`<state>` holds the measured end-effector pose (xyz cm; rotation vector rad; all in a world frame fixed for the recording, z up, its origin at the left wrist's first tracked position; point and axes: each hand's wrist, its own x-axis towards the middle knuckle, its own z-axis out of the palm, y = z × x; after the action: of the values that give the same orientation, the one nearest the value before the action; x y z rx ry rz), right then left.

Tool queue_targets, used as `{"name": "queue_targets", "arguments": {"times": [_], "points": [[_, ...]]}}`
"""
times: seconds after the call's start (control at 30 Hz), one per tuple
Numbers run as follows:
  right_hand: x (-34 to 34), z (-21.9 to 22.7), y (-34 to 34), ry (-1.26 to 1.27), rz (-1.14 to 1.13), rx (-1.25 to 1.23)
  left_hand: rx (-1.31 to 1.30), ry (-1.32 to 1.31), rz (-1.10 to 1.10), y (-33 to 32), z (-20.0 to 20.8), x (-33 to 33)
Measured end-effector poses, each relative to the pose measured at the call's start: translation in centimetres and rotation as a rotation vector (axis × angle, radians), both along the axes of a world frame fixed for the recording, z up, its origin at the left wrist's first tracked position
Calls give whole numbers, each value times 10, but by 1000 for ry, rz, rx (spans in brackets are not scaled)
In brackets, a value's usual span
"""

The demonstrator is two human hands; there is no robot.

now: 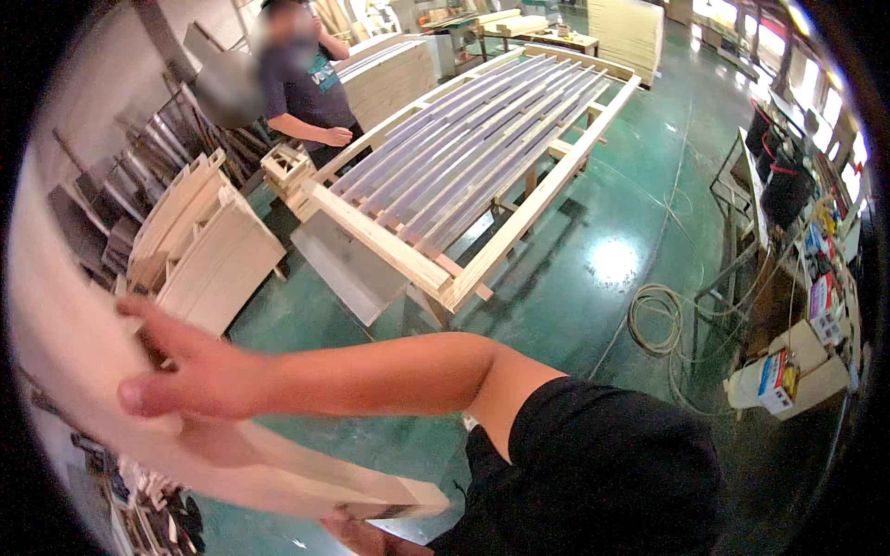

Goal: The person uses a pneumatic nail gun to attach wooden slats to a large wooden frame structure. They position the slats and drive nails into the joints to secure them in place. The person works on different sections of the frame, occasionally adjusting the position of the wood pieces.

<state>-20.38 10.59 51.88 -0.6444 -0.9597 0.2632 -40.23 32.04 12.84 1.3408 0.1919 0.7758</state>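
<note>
Pale plywood, cut as a long curved panel (83,352), fills the left of the head view; it sweeps from the upper left rim down to a squared end near the lower middle. The right hand (190,371) reaches across the body and lies on the panel's face, fingers spread along it and thumb tucked low, pressing rather than clamped around an edge; the left hand (357,536) shows only in part at the bottom edge, just under the panel's squared end, and whether it grips or merely props cannot be told.

Behind the panel a stack of similar curved pieces (199,246) leans on the green floor (593,278); beyond stands a large slatted wooden frame (482,157) raised on supports, with another person (301,88) at its far left corner; a coil of hose (656,320) lies on the floor to the right, near a cluttered rack (807,278).

To handle this step well, I judge the panel wants support near both ends, since a long thin curve will flex and swing; the flat palm should steady the face while the lower hand carries the weight; the squared end should stay clear of the stacked pieces and the frame corner.
</note>
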Motion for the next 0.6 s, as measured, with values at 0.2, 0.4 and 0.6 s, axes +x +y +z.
{"name": "queue_targets", "arguments": {"times": [0.2,0.4,0.6], "points": [[92,-106,-67,430,-648,-91,137,132,-513,-1,-30,119],[127,-221,-197,1022,-689,111,275,539,-970,-121,75,191],[149,-304,-338,1099,-908,149,184,788,-1227,-214,49,251]]}}
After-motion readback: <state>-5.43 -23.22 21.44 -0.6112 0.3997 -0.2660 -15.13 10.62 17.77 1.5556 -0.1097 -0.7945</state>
